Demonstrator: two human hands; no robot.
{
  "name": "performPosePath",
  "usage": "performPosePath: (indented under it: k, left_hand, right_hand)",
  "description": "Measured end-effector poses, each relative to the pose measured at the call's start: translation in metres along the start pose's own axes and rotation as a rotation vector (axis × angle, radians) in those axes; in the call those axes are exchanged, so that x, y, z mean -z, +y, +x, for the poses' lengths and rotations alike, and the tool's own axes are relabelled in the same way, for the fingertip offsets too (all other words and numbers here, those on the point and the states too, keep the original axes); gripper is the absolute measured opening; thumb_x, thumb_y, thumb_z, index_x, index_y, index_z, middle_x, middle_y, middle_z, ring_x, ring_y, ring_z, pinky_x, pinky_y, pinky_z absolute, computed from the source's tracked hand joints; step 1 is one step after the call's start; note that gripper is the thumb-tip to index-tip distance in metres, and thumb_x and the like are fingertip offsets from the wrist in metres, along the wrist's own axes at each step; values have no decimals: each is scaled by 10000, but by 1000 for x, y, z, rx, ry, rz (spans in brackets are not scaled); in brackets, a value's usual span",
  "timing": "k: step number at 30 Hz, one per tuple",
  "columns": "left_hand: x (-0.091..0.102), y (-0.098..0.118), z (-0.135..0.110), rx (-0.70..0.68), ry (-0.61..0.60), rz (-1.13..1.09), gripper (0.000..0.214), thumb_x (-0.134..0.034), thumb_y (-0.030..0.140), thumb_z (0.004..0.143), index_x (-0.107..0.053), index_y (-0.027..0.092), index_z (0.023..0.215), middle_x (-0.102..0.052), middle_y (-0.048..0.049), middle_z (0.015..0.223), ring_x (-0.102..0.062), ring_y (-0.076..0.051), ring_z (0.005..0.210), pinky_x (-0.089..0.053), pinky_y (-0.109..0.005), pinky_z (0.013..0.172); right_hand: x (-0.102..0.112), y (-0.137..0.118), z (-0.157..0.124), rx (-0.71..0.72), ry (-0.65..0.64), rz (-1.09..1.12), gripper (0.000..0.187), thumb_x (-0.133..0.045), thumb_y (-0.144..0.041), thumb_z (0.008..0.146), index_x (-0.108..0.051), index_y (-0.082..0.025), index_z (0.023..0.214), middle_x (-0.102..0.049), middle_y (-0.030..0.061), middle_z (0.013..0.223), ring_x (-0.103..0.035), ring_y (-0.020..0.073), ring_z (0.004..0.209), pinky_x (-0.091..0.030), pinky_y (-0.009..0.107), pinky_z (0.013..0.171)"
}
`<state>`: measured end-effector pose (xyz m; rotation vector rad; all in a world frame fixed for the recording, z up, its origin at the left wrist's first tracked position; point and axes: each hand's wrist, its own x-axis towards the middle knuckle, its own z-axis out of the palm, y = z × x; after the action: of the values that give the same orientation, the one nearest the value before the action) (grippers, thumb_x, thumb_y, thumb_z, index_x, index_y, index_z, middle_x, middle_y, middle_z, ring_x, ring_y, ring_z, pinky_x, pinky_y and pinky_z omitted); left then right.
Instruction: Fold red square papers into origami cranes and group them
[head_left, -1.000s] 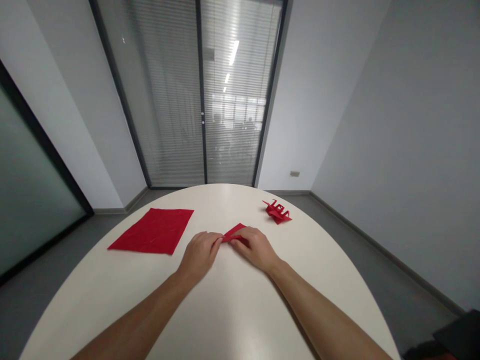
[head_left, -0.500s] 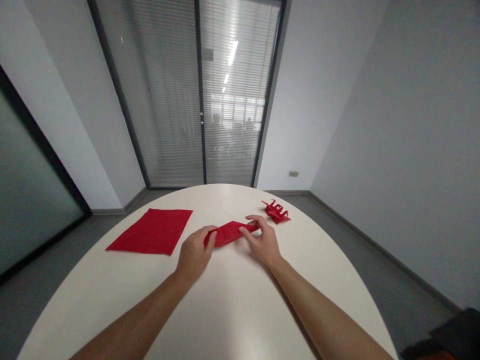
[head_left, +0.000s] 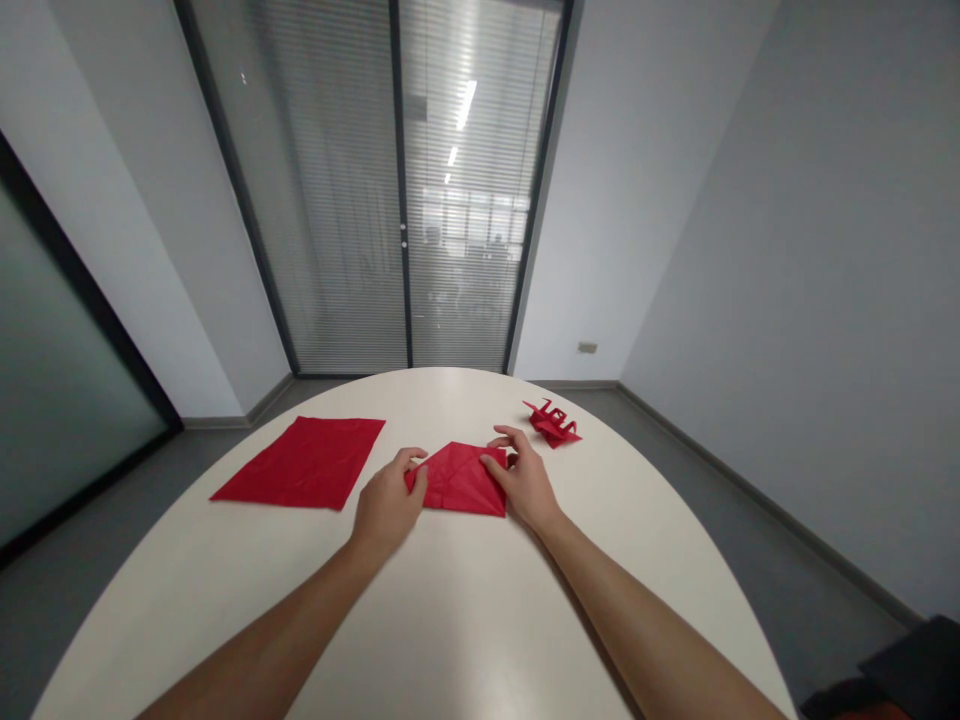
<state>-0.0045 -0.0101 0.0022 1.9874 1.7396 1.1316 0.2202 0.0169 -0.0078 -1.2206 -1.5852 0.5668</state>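
Between my hands is a folded sheet of red paper (head_left: 465, 482), with a peak on its far edge and crease lines across it. My left hand (head_left: 388, 500) pinches its left corner between thumb and fingers. At the right side, my right hand (head_left: 525, 478) grips the upper right edge, thumb on top and fingers partly behind. A flat red paper sheet (head_left: 304, 463) lies left of my left hand. Beyond my right hand sit several folded red paper cranes (head_left: 553, 424), bunched together.
The round white table (head_left: 420, 620) carries everything, its curved edge running around the far side. A glass door with blinds (head_left: 465, 200) and grey walls stand behind it. A dark object (head_left: 907, 670) shows at the lower right, off the table.
The red paper between my hands has opened downward, showing a larger face with its near edge lower. Both hands have shifted only slightly. The flat sheet and the cranes stay put.
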Motion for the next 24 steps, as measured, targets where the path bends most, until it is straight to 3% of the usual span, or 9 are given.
performPosePath:
  k: [4, 6, 9, 12, 16, 21, 24]
  left_hand:
    - [-1, 1, 0, -81, -3, 177, 213, -523, 231, 912, -626, 230, 1099, -724, -28, 845, -675, -219, 810, -457, -318, 751]
    - [-1, 2, 0, -97, -20, 229, 214, -525, 226, 914, -628, 223, 1100, -731, -32, 837, -684, -228, 811, -462, -335, 785]
    - [-2, 3, -2, -78, -60, 260, 214, -522, 242, 924, -626, 228, 1111, -756, -46, 911, -705, -239, 837, -479, -344, 792]
    - [-6, 1, -2, -76, -65, 186, 233, -509, 225, 926, -605, 234, 1138, -755, -52, 1016, -716, -232, 902, -508, -331, 798]
    - [-13, -3, -1, -180, -13, 43, 251, -490, 163, 907, -598, 210, 1128, -721, -69, 1125, -686, -221, 1054, -519, -346, 941]
    - [-11, -3, -2, -267, 26, 69, 259, -481, 141, 910, -621, 207, 1118, -697, -77, 1205, -668, -235, 1082, -529, -408, 976]
    - [-8, 0, -4, -379, -14, 132, 258, -480, 144, 925, -656, 192, 1107, -704, -92, 1228, -649, -256, 1137, -508, -464, 1021]
  right_hand:
    - [2, 7, 0, -19, -40, -177, 512, -664, -250, 845, -526, -228, 1337, -682, 69, 1160, -622, 171, 723, -534, 366, 748]
    - [4, 3, 0, 55, -28, -283, 495, -665, -217, 840, -566, -217, 1325, -670, 95, 1222, -648, 224, 915, -528, 422, 881]
    - [4, -11, -3, 237, -62, -414, 332, -622, -195, 885, -674, -196, 1213, -660, 112, 1275, -579, 274, 1186, -444, 460, 1052]
    - [0, -27, -11, 297, -188, -464, 276, -532, -235, 967, -715, -216, 1173, -670, 104, 1285, -615, 252, 1163, -462, 434, 1021]
    - [-4, -36, -18, 365, -370, -481, 296, -500, -271, 998, -712, -225, 1198, -696, 79, 1269, -649, 223, 1130, -460, 400, 1013]
    - [-4, -24, -17, 314, -387, -528, 305, -496, -271, 997, -701, -223, 1218, -685, 80, 1303, -635, 241, 1186, -343, 498, 1129]
    - [-3, -17, -15, 308, -404, -503, 344, -550, -273, 959, -679, -187, 1266, -655, 112, 1345, -581, 261, 1274, -370, 465, 1127]
